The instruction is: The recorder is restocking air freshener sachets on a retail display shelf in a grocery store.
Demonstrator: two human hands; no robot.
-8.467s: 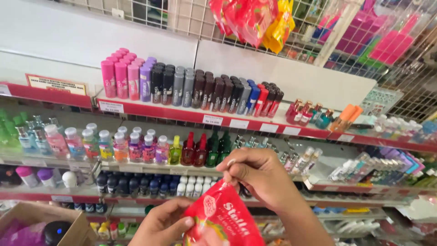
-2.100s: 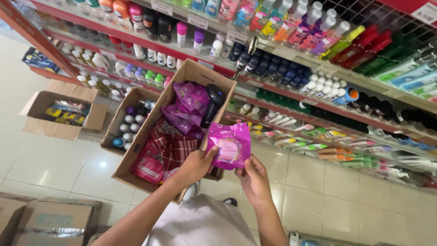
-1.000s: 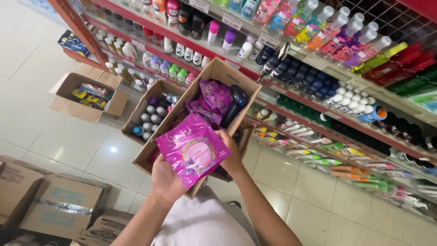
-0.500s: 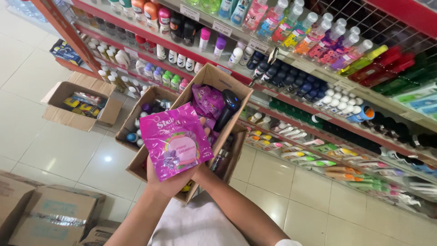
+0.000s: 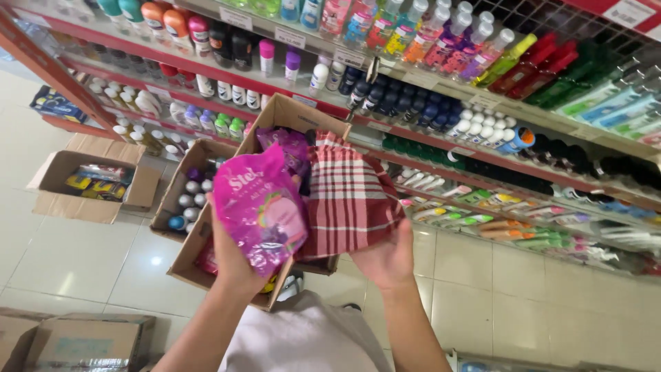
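Glossy pink pouch [image 5: 259,207], soft plastic with pale lettering and a purple picture on its front, held upright and slightly crumpled in the left hand [image 5: 234,265], just over the near end of an open cardboard box [image 5: 286,114]. Red-and-white plaid cloth [image 5: 351,196], draped in folds over the box's right side, gripped at its lower edge by the right hand [image 5: 389,258]. Touching along the pouch's right edge.

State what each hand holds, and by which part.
Left hand grips the glossy pink plastic pouch at its bottom; right hand holds the red-and-white checked cloth by its lower edge.
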